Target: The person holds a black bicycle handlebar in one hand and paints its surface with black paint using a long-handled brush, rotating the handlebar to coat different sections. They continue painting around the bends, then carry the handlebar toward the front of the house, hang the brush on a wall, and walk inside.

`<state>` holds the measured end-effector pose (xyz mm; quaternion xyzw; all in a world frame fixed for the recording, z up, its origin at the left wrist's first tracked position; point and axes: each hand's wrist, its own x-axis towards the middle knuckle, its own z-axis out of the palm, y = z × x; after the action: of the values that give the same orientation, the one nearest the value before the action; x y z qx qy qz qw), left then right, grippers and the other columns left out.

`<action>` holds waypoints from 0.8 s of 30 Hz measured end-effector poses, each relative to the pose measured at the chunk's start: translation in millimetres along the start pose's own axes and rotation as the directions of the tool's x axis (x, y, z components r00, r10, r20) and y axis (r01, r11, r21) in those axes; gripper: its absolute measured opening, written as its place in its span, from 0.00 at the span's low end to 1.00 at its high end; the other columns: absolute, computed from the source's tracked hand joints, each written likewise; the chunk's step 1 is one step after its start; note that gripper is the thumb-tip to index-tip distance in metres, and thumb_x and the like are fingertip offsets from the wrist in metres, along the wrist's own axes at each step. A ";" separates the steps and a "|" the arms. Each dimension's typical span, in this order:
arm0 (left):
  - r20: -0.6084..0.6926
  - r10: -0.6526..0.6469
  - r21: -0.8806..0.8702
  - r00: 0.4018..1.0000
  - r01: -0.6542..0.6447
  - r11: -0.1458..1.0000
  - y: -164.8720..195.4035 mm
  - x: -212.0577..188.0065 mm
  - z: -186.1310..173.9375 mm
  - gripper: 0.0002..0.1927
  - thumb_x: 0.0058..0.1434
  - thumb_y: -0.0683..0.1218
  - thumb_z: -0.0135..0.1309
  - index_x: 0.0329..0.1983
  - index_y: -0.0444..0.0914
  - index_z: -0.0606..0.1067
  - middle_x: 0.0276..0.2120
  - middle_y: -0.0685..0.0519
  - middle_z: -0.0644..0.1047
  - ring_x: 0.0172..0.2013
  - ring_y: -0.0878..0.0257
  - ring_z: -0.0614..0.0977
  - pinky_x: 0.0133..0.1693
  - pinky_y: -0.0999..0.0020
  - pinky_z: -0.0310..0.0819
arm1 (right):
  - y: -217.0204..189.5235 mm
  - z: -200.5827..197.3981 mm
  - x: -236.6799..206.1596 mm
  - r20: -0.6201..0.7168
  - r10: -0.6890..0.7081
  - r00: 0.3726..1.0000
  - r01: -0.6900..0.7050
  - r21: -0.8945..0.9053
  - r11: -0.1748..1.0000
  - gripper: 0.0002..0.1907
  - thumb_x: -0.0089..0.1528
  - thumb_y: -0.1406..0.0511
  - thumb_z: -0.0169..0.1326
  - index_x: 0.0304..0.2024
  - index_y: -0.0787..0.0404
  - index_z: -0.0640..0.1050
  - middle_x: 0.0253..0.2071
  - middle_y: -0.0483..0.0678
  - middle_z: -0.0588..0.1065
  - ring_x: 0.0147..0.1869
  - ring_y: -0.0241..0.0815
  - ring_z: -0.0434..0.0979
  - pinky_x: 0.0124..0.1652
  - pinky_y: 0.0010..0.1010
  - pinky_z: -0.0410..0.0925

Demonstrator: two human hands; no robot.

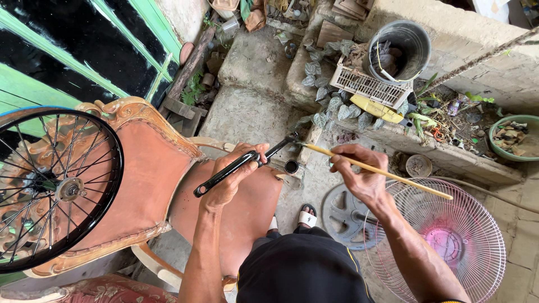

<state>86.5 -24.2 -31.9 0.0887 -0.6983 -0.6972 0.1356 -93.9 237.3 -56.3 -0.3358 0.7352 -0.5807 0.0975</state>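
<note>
My left hand (233, 177) grips a black metal bicycle part (224, 174), a slim bar that runs from lower left to upper right and ends by a short open tube (291, 166). My right hand (358, 174) holds a thin yellowish wooden stick (404, 179), whose tip (306, 146) touches the upper end of the black part. Both hands hover above the seat of a carved wooden chair (151, 168) with reddish-brown upholstery.
A black spoked bicycle wheel (50, 188) leans on the chair's back at left. A pink wire fan guard (449, 235) and a grey round fan base (342, 216) lie at right. A metal bucket (401, 47), a plastic crate (368, 87) and a green basin (514, 137) stand beyond. My sandalled foot (306, 216) rests on the concrete.
</note>
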 end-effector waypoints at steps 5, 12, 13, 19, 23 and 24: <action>-0.023 -0.054 -0.118 0.998 0.051 0.992 -9.2 -1.9 -4.5 0.15 0.68 0.42 0.54 0.57 0.34 0.78 0.44 0.52 0.79 0.49 0.62 0.77 0.53 0.66 0.72 | 4.6 -7.9 -5.2 0.050 -0.142 0.989 0.144 -0.026 0.989 0.07 0.64 0.70 0.56 0.43 0.68 0.81 0.32 0.54 0.82 0.32 0.38 0.86 0.29 0.26 0.81; -0.052 0.004 -0.374 0.999 -0.024 0.927 -40.0 -3.3 -10.2 0.13 0.69 0.38 0.53 0.56 0.34 0.77 0.50 0.50 0.79 0.57 0.64 0.77 0.64 0.62 0.65 | 7.9 -14.9 -0.7 0.051 -0.151 0.987 0.155 -0.096 0.983 0.07 0.64 0.71 0.56 0.42 0.67 0.82 0.32 0.53 0.83 0.32 0.36 0.86 0.29 0.24 0.80; -0.062 -0.004 -0.386 0.998 -0.021 0.922 -44.0 -3.1 -11.4 0.15 0.68 0.38 0.53 0.57 0.34 0.77 0.50 0.50 0.79 0.55 0.63 0.77 0.63 0.61 0.66 | 6.6 -16.4 -1.6 0.022 -0.143 0.989 0.145 -0.095 0.985 0.07 0.64 0.71 0.56 0.43 0.67 0.82 0.32 0.53 0.82 0.32 0.37 0.85 0.30 0.25 0.79; -0.099 0.097 -0.430 0.990 -0.130 0.893 -54.6 -3.3 -16.0 0.15 0.70 0.37 0.53 0.60 0.31 0.77 0.53 0.49 0.78 0.50 0.62 0.77 0.61 0.62 0.67 | 3.2 -20.1 -6.5 0.033 -0.215 0.976 0.217 -0.050 0.975 0.06 0.63 0.71 0.57 0.42 0.65 0.82 0.33 0.53 0.83 0.32 0.36 0.85 0.29 0.24 0.79; -0.088 0.104 -0.423 0.991 -0.131 0.897 -53.8 -5.3 -17.3 0.19 0.71 0.37 0.52 0.65 0.30 0.76 0.48 0.49 0.78 0.50 0.63 0.77 0.62 0.64 0.68 | 6.6 -17.1 -3.5 0.072 -0.163 0.984 0.170 -0.098 0.981 0.07 0.62 0.71 0.57 0.42 0.65 0.83 0.31 0.52 0.83 0.29 0.35 0.85 0.27 0.25 0.76; -0.092 0.098 -0.422 0.991 -0.128 0.898 -53.5 -6.0 -17.1 0.19 0.71 0.37 0.53 0.64 0.30 0.76 0.49 0.49 0.79 0.50 0.63 0.77 0.62 0.64 0.68 | 6.7 -18.3 -2.0 0.073 -0.148 0.986 0.155 -0.090 0.984 0.07 0.62 0.71 0.57 0.41 0.65 0.83 0.31 0.52 0.83 0.28 0.34 0.85 0.26 0.24 0.75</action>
<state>94.1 -39.2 -85.8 0.0400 -0.5277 -0.8206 0.2157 -104.7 253.6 -57.3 -0.4141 0.7306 -0.5394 0.0613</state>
